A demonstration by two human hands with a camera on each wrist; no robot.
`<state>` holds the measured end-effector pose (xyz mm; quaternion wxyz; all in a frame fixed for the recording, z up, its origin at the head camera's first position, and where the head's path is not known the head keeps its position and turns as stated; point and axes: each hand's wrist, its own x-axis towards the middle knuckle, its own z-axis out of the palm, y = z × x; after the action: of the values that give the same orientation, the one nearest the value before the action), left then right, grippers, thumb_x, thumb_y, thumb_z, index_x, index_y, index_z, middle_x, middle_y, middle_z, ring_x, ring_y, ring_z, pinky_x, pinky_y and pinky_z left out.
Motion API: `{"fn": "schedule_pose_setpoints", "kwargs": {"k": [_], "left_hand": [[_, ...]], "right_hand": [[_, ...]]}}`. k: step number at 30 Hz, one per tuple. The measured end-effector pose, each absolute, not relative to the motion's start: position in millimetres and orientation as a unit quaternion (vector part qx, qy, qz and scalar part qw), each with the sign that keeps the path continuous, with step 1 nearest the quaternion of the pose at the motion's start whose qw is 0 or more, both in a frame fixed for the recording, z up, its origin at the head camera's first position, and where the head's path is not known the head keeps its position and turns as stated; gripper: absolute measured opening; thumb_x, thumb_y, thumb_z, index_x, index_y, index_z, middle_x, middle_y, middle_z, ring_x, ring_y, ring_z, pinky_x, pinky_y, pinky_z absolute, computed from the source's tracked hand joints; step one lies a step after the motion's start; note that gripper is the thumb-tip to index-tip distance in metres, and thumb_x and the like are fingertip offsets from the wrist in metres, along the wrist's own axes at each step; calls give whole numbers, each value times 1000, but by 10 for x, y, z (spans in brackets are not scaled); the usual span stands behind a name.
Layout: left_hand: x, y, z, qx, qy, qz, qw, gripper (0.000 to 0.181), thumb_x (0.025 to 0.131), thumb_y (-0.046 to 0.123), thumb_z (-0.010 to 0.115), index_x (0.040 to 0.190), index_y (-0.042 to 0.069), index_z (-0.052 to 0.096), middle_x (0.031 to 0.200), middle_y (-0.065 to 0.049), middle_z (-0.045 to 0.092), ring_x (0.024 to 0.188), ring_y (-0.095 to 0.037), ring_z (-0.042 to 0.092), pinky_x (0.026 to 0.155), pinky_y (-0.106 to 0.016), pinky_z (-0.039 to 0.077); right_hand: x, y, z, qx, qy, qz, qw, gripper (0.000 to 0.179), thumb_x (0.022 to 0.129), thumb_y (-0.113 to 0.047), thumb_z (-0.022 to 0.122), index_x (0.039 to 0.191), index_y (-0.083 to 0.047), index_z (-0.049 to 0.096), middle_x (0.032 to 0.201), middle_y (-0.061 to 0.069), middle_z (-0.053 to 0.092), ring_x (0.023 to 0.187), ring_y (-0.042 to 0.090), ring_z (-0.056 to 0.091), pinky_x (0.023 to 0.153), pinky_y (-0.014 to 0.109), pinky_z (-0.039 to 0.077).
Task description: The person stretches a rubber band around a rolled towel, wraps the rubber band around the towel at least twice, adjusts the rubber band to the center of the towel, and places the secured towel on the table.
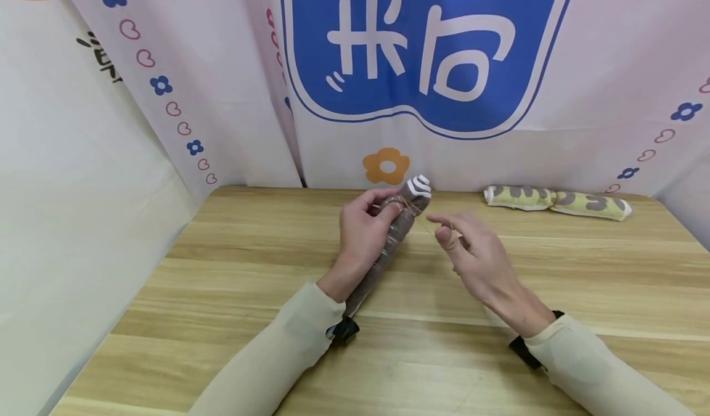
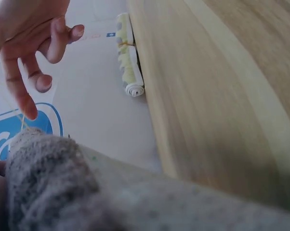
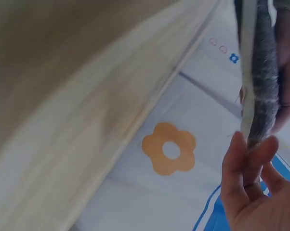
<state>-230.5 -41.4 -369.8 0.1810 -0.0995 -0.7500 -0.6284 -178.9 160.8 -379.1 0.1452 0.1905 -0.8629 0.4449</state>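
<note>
A grey-brown rolled towel (image 1: 392,243) with a white folded end slants up from the table. My left hand (image 1: 362,228) grips it near that far end, thumb on top. Thin yellowish rubber band (image 1: 412,206) strands cross the roll beside the thumb and stretch toward my right hand (image 1: 484,257). Thumb and index finger of the right hand stand apart with the fine band at their tips, and the other fingers are bent. In the left wrist view the fuzzy towel (image 2: 48,178) fills the bottom, below the right index fingertip.
A yellow-green rolled towel (image 1: 593,206) with grey patches lies at the table's back right, banded round its middle. The wooden table (image 1: 444,367) ends at a hanging printed cloth (image 1: 238,95) with a blue sign and an orange flower.
</note>
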Motion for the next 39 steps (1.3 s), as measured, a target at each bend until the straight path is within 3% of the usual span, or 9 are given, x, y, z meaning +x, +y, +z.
{"fn": "schedule_pose_setpoints", "kwargs": {"k": [6, 14, 22, 23, 29, 39], "left_hand": [[-2255, -395, -3685, -136, -739, -628, 202, 20, 93, 6, 76, 112, 10, 82, 97, 0, 77, 78, -14, 64, 64, -27, 53], [-2223, -394, -3662, -207, -735, -607, 219, 19, 94, 2, 76, 112, 6, 80, 106, -1, 78, 82, -15, 65, 69, -28, 56], [-2234, -395, -3675, -238, -734, -598, 218, 20, 93, 0, 75, 112, 6, 80, 105, -2, 78, 81, -15, 64, 67, -28, 55], [-2234, -396, -3676, -243, -735, -595, 215, 20, 94, 0, 75, 112, 6, 80, 105, -2, 78, 81, -15, 64, 67, -29, 56], [-2251, -414, -3682, -268, -754, -567, 195, 18, 94, -1, 75, 111, 4, 79, 107, -5, 77, 84, -15, 65, 72, -41, 59], [-2302, -473, -3682, -312, -778, -514, 181, 19, 93, -3, 76, 110, 4, 80, 105, -5, 77, 84, -12, 67, 74, -40, 60]], "right_hand": [[-1816, 1580, -3757, 135, -814, 563, 42, 50, 114, -44, 47, 134, -4, 70, 112, 18, 69, 54, 28, 63, 62, 35, 58], [-1891, 1611, -3750, 110, -774, 623, -16, 57, 113, -46, 48, 133, 4, 67, 93, 16, 68, 59, 24, 65, 61, 48, 63], [-1887, 1613, -3746, 117, -740, 658, -67, 64, 113, -47, 46, 135, 11, 61, 98, 16, 69, 60, 21, 65, 62, 52, 63], [-1883, 1614, -3744, 116, -736, 663, -73, 65, 113, -48, 47, 137, 11, 59, 92, 15, 69, 59, 21, 65, 63, 53, 63], [-1892, 1641, -3752, 116, -724, 676, -81, 71, 112, -49, 48, 147, 12, 51, 70, 11, 63, 58, 21, 65, 62, 52, 63], [-1927, 1680, -3779, 117, -725, 674, -83, 74, 110, -52, 51, 147, 11, 46, 72, 11, 61, 61, 22, 66, 62, 52, 63]]}}
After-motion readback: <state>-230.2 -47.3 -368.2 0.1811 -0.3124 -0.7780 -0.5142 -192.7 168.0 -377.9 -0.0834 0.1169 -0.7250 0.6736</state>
